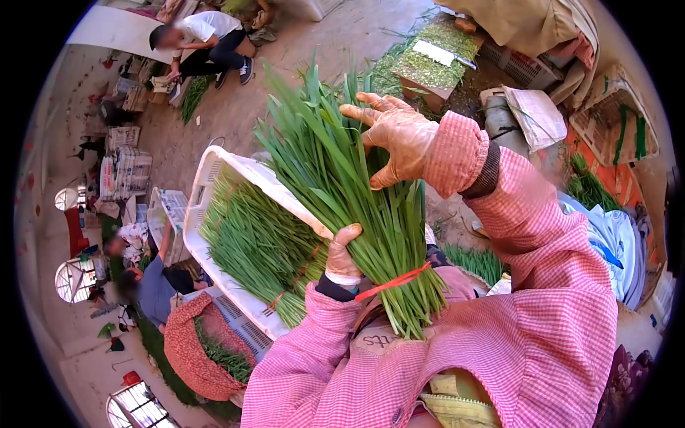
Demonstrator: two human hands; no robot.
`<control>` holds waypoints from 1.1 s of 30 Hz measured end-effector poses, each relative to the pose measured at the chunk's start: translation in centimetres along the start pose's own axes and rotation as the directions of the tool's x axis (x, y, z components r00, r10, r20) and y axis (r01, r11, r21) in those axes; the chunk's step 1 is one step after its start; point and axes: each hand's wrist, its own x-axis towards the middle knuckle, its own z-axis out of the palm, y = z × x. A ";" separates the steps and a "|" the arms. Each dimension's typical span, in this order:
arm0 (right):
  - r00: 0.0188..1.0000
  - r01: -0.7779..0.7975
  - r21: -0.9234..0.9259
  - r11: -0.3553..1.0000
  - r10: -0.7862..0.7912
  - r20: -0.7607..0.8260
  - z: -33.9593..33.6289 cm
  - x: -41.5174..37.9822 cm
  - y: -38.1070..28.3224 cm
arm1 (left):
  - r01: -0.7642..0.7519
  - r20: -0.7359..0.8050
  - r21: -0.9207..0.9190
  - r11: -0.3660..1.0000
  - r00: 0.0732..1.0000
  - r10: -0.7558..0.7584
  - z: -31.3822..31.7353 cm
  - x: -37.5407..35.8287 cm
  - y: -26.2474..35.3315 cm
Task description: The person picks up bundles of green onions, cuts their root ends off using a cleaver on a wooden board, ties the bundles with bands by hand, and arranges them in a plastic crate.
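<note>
A thick bunch of long flat green leaves, which look like garlic chives, leans up in front of my chest with its cut ends toward me. My left hand is closed round its left side, the thumb lying over the stalks. Just below that hand, a red band circles the stalks. My right hand, in a stained glove, has its fingers spread at the upper right side of the leaves. To the left, a white plastic crate holds several banded bunches of chives.
Beyond the crate, a seated person works near the far wall, and others are at the left beside a red patterned cloth. A box topped with leaf scraps stands ahead. Baskets and blue-white cloth are at the right.
</note>
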 end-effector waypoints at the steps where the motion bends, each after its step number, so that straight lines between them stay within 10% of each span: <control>1: 0.998 -0.008 0.010 1.000 0.008 0.069 -0.1 0.1 0.0 | -0.005 0.018 -0.007 1.000 1.000 0.005 0.1 0.0 0.0; 21: 0.977 -0.177 0.476 0.861 0.097 0.189 1.2 -1.7 1.5 | 0.038 0.094 -0.085 0.996 0.995 -0.030 0.3 0.5 -0.2; 23: 0.986 -0.156 -0.097 0.983 0.161 0.038 0.9 -1.8 -0.4 | 0.052 0.081 -0.096 0.994 0.996 -0.044 -0.4 0.6 -0.2; 26: 0.960 -0.279 -0.096 0.956 0.280 -0.001 2.5 -1.7 -1.1 | 0.099 0.169 -0.188 0.977 0.983 -0.067 0.4 0.8 0.0; 30: 0.562 -0.655 0.153 0.740 0.613 -0.555 0.8 -2.5 9.2 | -0.035 0.088 -0.195 0.980 0.995 0.053 -1.4 0.6 -0.6; 33: 0.582 -0.608 0.392 0.690 0.723 -0.372 -1.4 -5.5 5.6 | 0.023 0.093 -0.251 0.968 0.996 0.000 -2.5 0.5 -0.6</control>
